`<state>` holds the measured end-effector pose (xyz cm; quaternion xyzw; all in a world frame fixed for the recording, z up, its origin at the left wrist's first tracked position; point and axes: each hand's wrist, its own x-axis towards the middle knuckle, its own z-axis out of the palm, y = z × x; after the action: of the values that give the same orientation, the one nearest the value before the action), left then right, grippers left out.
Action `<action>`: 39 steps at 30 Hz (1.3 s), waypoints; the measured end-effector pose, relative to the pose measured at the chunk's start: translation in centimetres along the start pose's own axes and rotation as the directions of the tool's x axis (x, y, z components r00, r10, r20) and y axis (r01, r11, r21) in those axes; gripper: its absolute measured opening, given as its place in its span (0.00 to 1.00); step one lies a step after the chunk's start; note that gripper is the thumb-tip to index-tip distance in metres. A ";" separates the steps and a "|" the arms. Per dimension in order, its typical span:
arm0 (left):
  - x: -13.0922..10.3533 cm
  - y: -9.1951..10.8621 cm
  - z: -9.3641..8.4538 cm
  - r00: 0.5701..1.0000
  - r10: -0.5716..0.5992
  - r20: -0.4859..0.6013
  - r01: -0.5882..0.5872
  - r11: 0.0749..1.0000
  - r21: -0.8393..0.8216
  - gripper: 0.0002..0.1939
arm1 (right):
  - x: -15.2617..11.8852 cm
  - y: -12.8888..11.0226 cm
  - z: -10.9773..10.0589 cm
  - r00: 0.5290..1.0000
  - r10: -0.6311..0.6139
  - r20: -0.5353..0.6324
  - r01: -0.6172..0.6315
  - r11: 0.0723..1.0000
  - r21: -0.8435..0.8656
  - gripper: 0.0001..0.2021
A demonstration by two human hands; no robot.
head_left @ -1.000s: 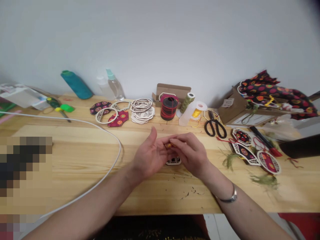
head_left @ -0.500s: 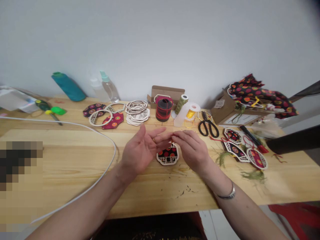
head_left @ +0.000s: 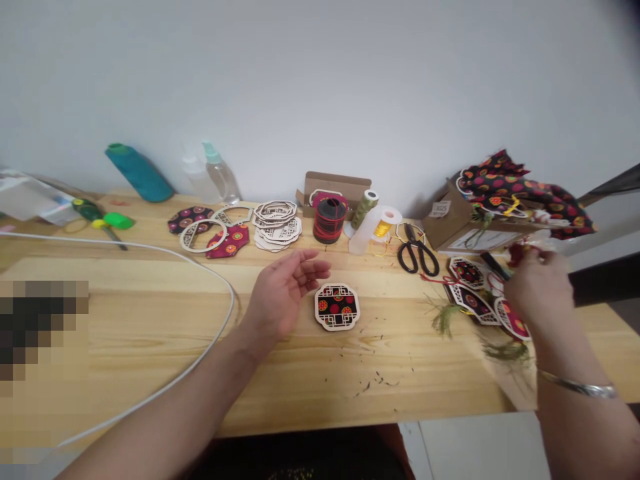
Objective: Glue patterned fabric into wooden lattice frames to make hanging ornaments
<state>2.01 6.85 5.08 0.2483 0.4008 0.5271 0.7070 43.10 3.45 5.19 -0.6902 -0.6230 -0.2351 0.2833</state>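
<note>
My left hand point(head_left: 283, 290) is palm-up over the table, its fingers apart and loosely bent, with nothing in it. Just right of its fingertips lies a framed ornament point(head_left: 337, 307), a pale wooden lattice frame over dark floral fabric. My right hand point(head_left: 540, 287) is at the far right by the clear plastic bag point(head_left: 543, 240). Its fingers are curled and partly hidden, and a dark red bit shows at their tips; what they hold I cannot make out. Beneath that hand are finished-looking ornaments point(head_left: 473, 303) with red cords and a dark marker point(head_left: 495, 267).
Along the wall stand a teal thread cone point(head_left: 140, 175), a spray bottle point(head_left: 223, 175), stacked wooden frames point(head_left: 276, 227), a red-and-black spool point(head_left: 330, 220), a yellow spool point(head_left: 386, 222) and black scissors point(head_left: 417, 257). A cardboard box point(head_left: 450, 223) holds floral fabric. A white cable point(head_left: 225, 287) curves at left.
My right hand has left my left hand and moved far right to the plastic bag. My left hand stays nearly in place, and the ornament between them is now uncovered.
</note>
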 end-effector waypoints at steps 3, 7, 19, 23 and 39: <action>0.1 -0.2 -0.1 1.000 0.020 -0.003 -0.020 1.000 0.013 0.11 | 0.2 -1.3 -0.1 0.995 0.084 0.048 -0.068 0.960 -0.272 0.07; 0.0 -0.2 0.0 0.998 0.043 -0.039 -0.042 0.998 0.041 0.11 | 1.6 -6.9 -1.1 0.977 0.138 0.161 -0.053 0.894 -0.444 0.09; -1.2 -0.4 -0.5 0.953 0.247 0.174 -0.302 0.814 0.496 0.21 | -0.7 -21.0 0.9 0.824 -0.490 0.283 0.242 0.757 0.607 0.15; -0.5 -1.0 -2.9 0.796 0.299 0.526 -0.605 0.402 0.687 0.37 | -2.4 -20.4 2.0 0.771 -0.574 0.276 0.218 0.644 0.733 0.36; -0.2 -1.2 -3.6 0.758 -0.001 0.652 -0.649 -0.101 0.755 0.49 | -3.4 -19.5 3.4 0.699 -0.549 0.459 -0.050 0.603 0.796 0.38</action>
<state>-0.35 6.00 2.19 0.8742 0.3898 0.1767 0.2295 23.30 4.54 2.29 -0.4371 -0.8159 0.2715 0.2635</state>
